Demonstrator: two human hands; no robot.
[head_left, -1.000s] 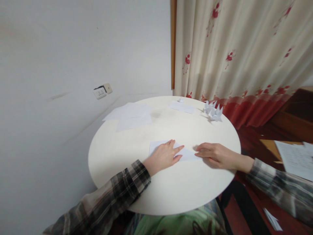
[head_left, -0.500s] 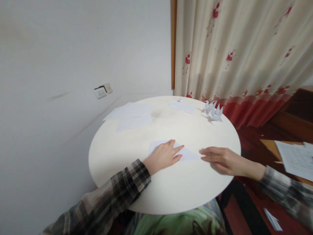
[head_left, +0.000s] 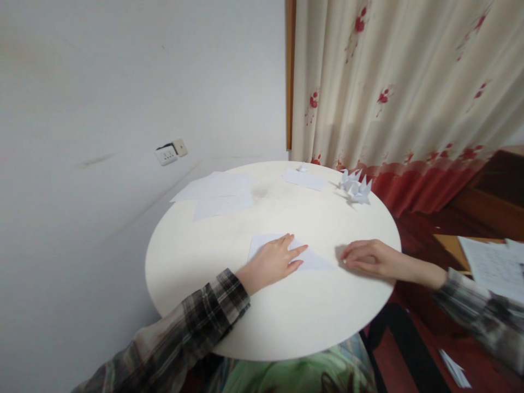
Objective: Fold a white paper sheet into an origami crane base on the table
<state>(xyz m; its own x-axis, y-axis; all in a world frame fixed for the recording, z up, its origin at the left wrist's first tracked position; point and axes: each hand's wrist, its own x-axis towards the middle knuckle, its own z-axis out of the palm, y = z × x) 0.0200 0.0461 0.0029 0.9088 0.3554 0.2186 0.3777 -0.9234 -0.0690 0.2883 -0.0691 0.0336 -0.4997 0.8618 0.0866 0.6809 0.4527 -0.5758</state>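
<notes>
A folded white paper [head_left: 317,260] lies near the middle of the round white table [head_left: 196,256], its pointed end toward the right. My left hand [head_left: 273,262] rests flat on this paper with its fingers spread, covering part of it. Just right of the paper's tip is my right hand [head_left: 370,259], apart from the paper, with its fingers curled and pressed together. Whether anything is between those fingertips is too small to make out.
White sheets [head_left: 223,191] overlap at the table's back left. Another sheet [head_left: 305,179] carries a small folded piece [head_left: 302,168] at the back. Folded paper figures [head_left: 358,191] stand at the back right. Written papers [head_left: 487,265] lie on a wooden surface at the right.
My right hand has moved slightly right, away from the paper's tip, and its fingers have curled in. My left hand stays spread on the paper.
</notes>
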